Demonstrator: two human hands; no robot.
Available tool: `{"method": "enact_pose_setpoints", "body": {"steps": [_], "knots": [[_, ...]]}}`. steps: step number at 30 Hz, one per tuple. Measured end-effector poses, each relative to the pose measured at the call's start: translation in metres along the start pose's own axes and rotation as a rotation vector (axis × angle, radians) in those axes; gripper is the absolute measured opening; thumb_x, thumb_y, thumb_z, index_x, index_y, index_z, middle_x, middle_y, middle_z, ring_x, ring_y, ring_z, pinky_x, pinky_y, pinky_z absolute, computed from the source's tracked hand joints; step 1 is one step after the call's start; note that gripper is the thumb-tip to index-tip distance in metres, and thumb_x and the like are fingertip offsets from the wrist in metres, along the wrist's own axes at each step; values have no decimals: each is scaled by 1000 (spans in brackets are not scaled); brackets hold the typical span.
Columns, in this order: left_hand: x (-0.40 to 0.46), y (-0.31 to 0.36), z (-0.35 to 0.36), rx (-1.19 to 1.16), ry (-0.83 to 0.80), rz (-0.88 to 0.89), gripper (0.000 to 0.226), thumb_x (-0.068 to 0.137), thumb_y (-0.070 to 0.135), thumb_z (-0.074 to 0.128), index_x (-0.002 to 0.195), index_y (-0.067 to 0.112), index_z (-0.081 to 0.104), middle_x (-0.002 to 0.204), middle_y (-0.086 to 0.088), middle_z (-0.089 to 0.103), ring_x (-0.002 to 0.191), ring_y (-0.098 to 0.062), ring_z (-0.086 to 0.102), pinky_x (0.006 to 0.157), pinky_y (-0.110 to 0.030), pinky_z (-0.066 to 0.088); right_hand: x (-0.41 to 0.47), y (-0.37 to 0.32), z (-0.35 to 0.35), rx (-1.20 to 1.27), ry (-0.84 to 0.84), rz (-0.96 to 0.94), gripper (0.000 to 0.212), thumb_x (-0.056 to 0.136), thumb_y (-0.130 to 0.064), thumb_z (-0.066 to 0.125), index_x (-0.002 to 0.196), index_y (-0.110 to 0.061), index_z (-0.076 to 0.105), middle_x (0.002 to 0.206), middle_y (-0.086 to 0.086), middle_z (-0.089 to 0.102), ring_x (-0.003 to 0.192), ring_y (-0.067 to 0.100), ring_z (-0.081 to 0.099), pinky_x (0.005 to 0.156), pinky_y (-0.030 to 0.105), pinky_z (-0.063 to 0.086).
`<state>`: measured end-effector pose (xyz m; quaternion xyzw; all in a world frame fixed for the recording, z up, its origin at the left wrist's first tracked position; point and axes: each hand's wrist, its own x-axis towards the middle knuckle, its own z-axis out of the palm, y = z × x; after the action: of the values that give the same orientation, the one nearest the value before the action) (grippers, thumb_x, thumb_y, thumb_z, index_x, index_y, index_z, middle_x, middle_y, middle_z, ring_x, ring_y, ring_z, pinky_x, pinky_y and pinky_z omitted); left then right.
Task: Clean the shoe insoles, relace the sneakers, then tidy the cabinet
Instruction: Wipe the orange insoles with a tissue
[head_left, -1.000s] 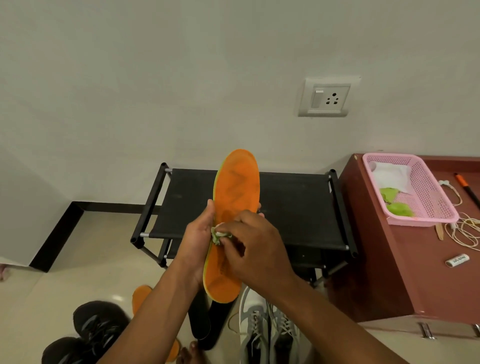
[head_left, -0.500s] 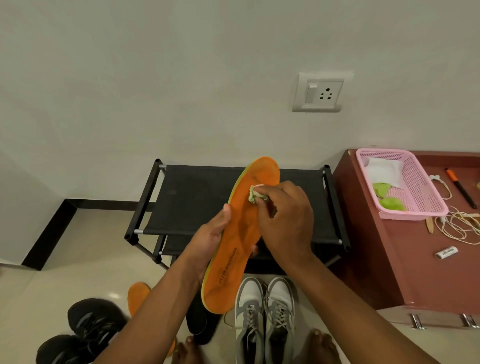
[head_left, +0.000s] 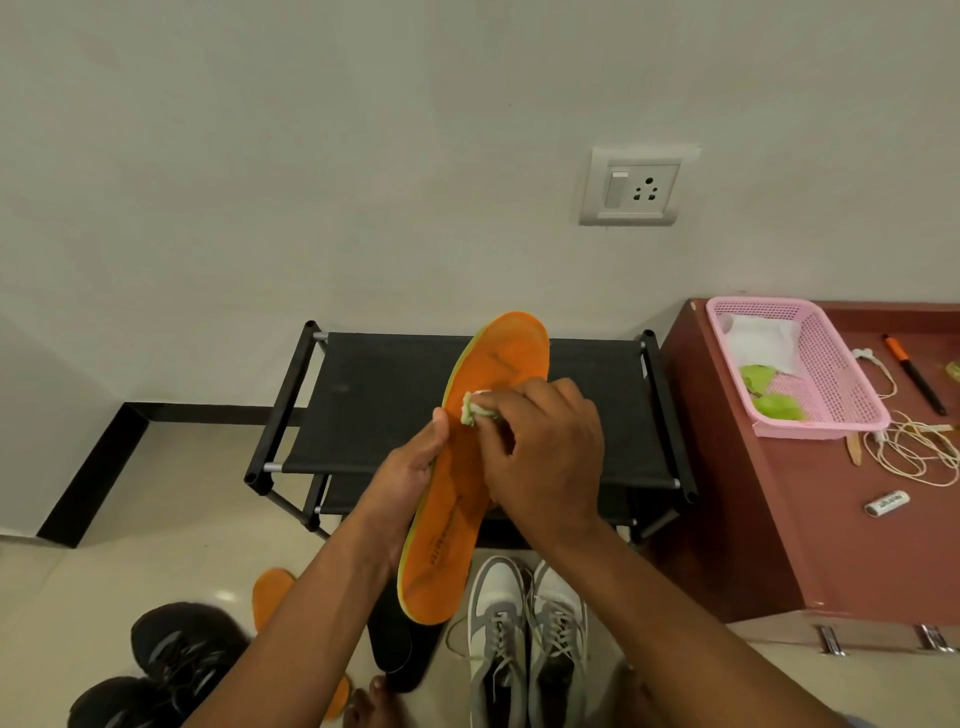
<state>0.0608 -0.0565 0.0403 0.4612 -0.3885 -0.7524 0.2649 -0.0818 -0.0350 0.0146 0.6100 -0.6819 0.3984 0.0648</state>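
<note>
Head view: insole (head_left: 470, 483) is held upright over the rack (head_left: 395, 405), its edge gripped by the left hand (head_left: 410, 478). Wipe (head_left: 475, 408) is pinched in the curled right hand (head_left: 545, 457) against its upper half. Step judged: insole cleaning. Next, strokes toward the heel are needed.

The orange insole (head_left: 470, 467) with a green edge is held up at a slant, toe end up over the black rack (head_left: 374, 400), faint dark smudges near the toe and printed text down by the heel. A small greenish-white cloth (head_left: 475, 408) is pressed on its upper half. A second orange insole (head_left: 270, 592) lies on the floor, next to the black sneakers (head_left: 171, 665). The grey-white sneakers (head_left: 524, 634) sit side by side below, laced.
</note>
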Motion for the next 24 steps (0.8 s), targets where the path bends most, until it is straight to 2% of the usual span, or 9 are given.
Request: {"method": "enact_pose_setpoints", "body": {"steps": [3,8,12,14,21,24], "knots": [[1,1,0,30,-48,-22,48,106,53,31,123,20,61,90,-7,80,72,-23,76,60,-31,62,11,12,-4,-1,18,78,12,94,-33,71,102,-26,76,95,-8,69,89,14,56,73,37,48],[-2,5,0,-48,-131,-55,55,106,53,30,136,15,56,111,-17,76,84,-29,75,72,-37,64,17,26,-4,63,7,151,14,94,-31,70,106,-27,76,98,-9,70,91,13,56,76,39,51],[-4,5,2,-177,-131,-17,62,107,58,28,144,18,57,137,-20,64,120,-39,66,95,-52,57,10,21,3,154,-68,81,14,94,-28,70,107,-25,76,100,-8,71,92,14,59,81,38,50],[-1,4,0,-211,-101,-9,66,105,62,27,144,19,58,140,-19,63,127,-39,61,102,-55,52,4,13,5,177,-105,33,15,93,-25,69,106,-24,76,100,-7,70,91,14,59,80,36,50],[1,0,-7,-234,11,6,82,98,75,24,141,15,59,137,-19,64,127,-37,63,107,-53,49,-16,-11,10,209,-214,-119,13,95,-26,68,104,-22,77,101,-4,71,94,13,60,81,38,51],[-1,-1,-3,-215,-15,14,76,101,71,24,141,17,59,140,-22,62,126,-38,62,105,-54,48,-5,-2,7,194,-147,-64,10,94,-25,70,101,-23,76,96,-6,69,88,12,59,77,36,50]]}}
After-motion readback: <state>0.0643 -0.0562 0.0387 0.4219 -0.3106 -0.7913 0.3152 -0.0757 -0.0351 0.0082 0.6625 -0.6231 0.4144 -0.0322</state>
